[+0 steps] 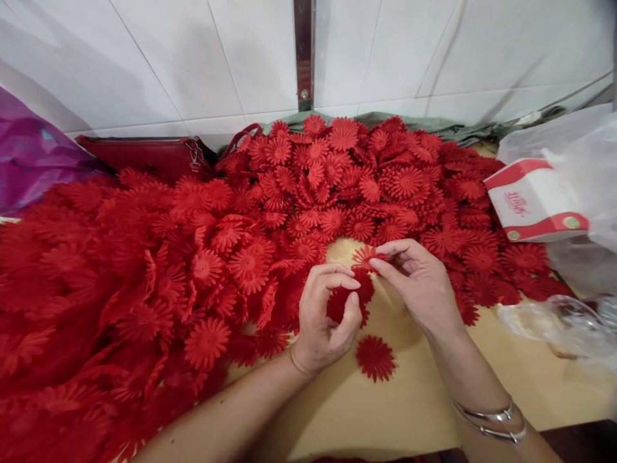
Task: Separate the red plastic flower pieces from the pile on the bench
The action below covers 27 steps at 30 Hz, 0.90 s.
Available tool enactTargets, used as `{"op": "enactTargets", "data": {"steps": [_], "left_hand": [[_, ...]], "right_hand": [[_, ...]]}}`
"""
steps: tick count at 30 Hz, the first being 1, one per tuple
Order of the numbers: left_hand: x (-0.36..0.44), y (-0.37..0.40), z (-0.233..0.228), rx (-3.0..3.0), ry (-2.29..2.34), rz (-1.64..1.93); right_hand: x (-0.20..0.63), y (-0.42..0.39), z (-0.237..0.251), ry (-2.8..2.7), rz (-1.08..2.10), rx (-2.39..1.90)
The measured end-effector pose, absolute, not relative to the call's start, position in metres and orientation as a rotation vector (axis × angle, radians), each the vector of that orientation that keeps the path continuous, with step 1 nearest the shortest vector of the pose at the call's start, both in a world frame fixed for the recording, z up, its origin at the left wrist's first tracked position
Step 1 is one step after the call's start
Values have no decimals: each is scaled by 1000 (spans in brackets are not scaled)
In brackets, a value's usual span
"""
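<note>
Box (535,199) far right, red script unreadable | bare tabletop (409,399) near edge | right hand (419,276) grip pinching flower (365,257) | left hand (325,318) grip holding flowers (343,301)

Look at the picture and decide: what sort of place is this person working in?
Probably a small craft or piecework bench. A huge heap of identical red fabric flowers covers the wooden table against a white tiled wall, and both hands, left hand and right hand, handle single flowers.
</note>
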State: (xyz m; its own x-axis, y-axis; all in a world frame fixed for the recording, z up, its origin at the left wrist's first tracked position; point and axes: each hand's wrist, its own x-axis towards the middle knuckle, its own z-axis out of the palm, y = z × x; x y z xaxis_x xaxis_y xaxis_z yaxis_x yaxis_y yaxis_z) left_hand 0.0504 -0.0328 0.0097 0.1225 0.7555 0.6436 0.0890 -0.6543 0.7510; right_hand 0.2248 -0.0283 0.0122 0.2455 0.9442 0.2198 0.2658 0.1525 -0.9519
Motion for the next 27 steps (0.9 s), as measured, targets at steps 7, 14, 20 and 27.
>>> {"op": "enactTargets", "data": {"steps": [7, 14, 20, 27], "left_hand": [[50, -35, 11, 1912, 818, 1603], [55, -32, 3, 2124, 753, 1171], [56, -33, -1, 2363, 971, 773], [59, -40, 2, 2540, 1198, 668]], "right_hand": [[219, -31, 17, -1571, 922, -1245], [252, -31, 24, -1115, 480, -1394], [279, -69, 49, -1377, 456, -1801], [267, -67, 32, -1868, 205, -1828]]}}
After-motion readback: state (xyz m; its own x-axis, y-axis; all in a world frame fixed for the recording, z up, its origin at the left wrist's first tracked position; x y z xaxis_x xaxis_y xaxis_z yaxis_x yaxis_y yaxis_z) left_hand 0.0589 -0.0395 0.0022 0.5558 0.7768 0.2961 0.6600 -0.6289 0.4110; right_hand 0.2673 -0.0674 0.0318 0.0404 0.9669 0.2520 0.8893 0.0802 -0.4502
